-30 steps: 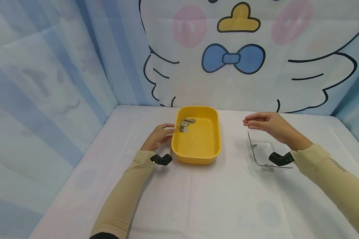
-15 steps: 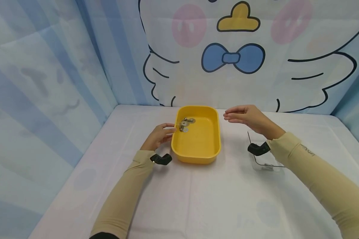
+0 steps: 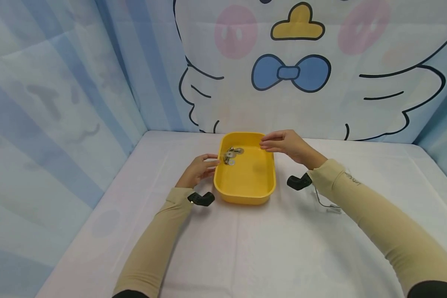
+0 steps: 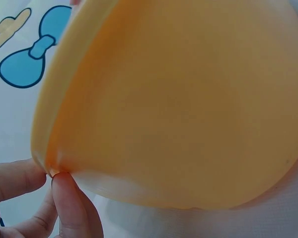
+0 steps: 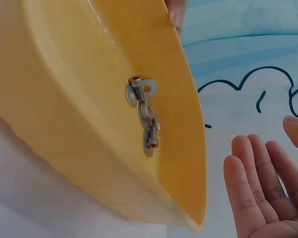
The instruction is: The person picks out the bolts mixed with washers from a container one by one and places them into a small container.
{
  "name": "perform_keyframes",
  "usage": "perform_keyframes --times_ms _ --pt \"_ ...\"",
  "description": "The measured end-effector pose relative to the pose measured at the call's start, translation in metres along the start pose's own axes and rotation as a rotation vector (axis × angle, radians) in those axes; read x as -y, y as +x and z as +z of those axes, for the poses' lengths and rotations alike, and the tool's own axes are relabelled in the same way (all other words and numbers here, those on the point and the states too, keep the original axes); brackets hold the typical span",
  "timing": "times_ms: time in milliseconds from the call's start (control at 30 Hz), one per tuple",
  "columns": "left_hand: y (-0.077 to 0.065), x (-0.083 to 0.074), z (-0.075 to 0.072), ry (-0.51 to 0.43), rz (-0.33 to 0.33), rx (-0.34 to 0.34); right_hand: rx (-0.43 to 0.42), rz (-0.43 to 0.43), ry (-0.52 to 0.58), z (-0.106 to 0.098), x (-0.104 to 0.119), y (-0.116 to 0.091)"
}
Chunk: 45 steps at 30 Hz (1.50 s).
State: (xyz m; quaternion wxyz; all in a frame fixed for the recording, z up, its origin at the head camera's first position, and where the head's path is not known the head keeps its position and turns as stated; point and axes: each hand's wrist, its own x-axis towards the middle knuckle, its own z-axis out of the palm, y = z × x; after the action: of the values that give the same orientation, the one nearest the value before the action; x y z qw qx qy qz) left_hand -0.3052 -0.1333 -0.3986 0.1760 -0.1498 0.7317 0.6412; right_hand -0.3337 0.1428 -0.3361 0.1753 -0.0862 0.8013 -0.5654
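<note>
A yellow tray [image 3: 246,198] stands on the table, with several metal bolts and washers [image 3: 230,156] gathered near its left wall. My left hand [image 3: 197,170] pinches the tray's left rim; in the left wrist view its thumb [image 4: 69,203] and a finger meet at the edge. My right hand [image 3: 292,147] hovers at the tray's right rim, fingertips just over it. The right wrist view shows that hand's fingers [image 5: 246,183] nearly straight, holding nothing. There, a bolt [image 5: 153,136] and a washer [image 5: 147,88] show among the pile.
To the right, a small clear container [image 3: 334,210] is mostly hidden behind the right forearm. A thin bent metal rod [image 3: 318,198] shows beside it. A patterned cloth curtain [image 3: 208,62] rises behind the table, and another hangs at the left.
My right hand has moved left from above the clear container to the tray's right rim, its forearm now covering most of that container. The left hand and tray have stayed put.
</note>
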Motion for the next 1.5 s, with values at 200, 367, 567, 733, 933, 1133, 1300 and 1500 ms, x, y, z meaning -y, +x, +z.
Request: perform_keyframes --times_ms 200,367,567,733,933,1133,1300,1500 --pt "0.001 0.001 0.000 -0.011 0.000 -0.003 0.006 0.008 -0.019 0.013 0.001 0.011" --pt "0.003 0.002 -0.001 -0.016 -0.002 0.000 0.023 0.004 -0.021 0.023 0.001 0.020" --pt "0.003 0.002 -0.001 -0.018 0.002 0.001 0.060 0.002 -0.003 0.034 0.000 0.028" --pt "0.002 0.001 -0.001 -0.022 0.014 0.000 0.065 0.022 -0.010 0.045 0.000 0.031" --pt "0.004 0.002 -0.002 -0.015 0.002 -0.006 0.073 0.035 -0.009 0.056 -0.003 0.039" --pt "0.004 0.000 -0.002 -0.026 -0.018 -0.001 0.078 0.059 0.000 0.064 -0.007 0.046" --pt "0.004 0.000 -0.002 -0.026 -0.013 0.006 0.087 0.074 -0.017 0.070 -0.010 0.051" --pt "0.005 0.001 -0.002 -0.020 -0.008 0.005 0.079 0.103 -0.012 0.075 -0.012 0.055"
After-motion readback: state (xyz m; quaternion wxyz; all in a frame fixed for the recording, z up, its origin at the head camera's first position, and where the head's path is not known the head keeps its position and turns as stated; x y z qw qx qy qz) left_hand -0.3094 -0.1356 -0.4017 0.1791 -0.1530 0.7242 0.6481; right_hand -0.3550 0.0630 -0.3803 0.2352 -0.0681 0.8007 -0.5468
